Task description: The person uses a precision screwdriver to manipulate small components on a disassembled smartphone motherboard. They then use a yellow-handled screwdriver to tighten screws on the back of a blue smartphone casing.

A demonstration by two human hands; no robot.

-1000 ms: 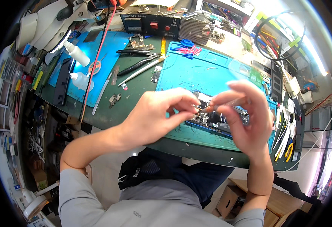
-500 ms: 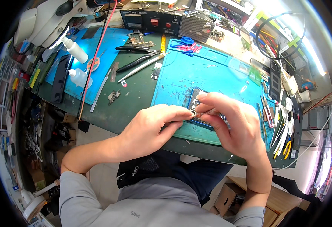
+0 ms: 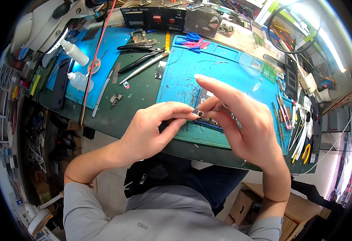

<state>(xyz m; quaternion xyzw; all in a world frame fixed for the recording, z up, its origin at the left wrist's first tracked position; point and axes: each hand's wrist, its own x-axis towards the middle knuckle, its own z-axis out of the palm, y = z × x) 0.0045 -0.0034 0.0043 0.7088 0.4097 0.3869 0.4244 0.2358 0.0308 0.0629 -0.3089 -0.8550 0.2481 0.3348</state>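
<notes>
Above the middle of the blue work mat (image 3: 180,86), my two hands meet at a small square camera module (image 3: 200,114) with a dark round centre. My right hand (image 3: 244,124) pinches it between thumb and fingers, its index finger lifted clear. From the other side, my left hand (image 3: 148,124) grips its edge with the fingertips; the thumb sits slightly lower. Beneath the right hand lies an opened phone (image 3: 204,95) with a blue frame and exposed inner parts, largely covered by the fingers.
Black-handled pliers (image 3: 138,61) and a white pen-like tool (image 3: 146,67) lie left of the mat. Two white bottles (image 3: 79,81) stand on another blue mat (image 3: 113,42). A black power unit (image 3: 154,20) is at the back. Tweezers (image 3: 283,110) and yellow-handled cutters (image 3: 306,153) lie right.
Both hands have shifted slightly left and up. My right index finger has lifted and straightened away from the pinch, and the camera module now shows its square face between the fingertips.
</notes>
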